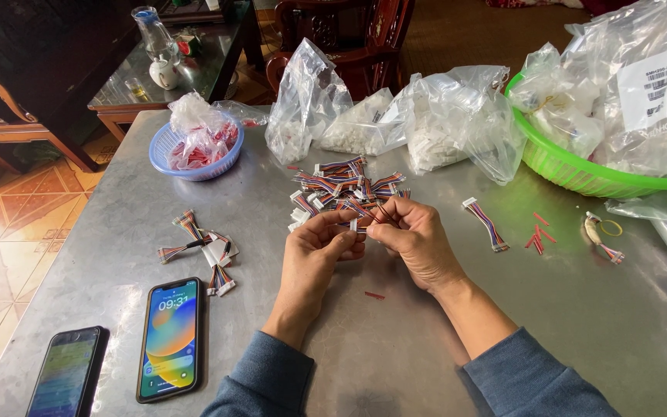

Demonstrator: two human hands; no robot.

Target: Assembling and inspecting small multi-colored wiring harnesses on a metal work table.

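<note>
Nearest, at seven o'clock, two phones (170,340) lie face up on a grey metal table (395,340). At centre, the left hand (314,251) and right hand (414,239) meet, fingertips pinched narrow on one small wire harness (360,222) with a white plug. The step looks like fitting or sorting a single harness; the next move likely calls for a fine, steady pinch. Just beyond, at twelve o'clock, lies a harness pile (345,189). Finished bundles (202,247) sit at nine. Farther off: a blue basket (194,150), clear bags (395,123), a green basin (580,170) at two.
</note>
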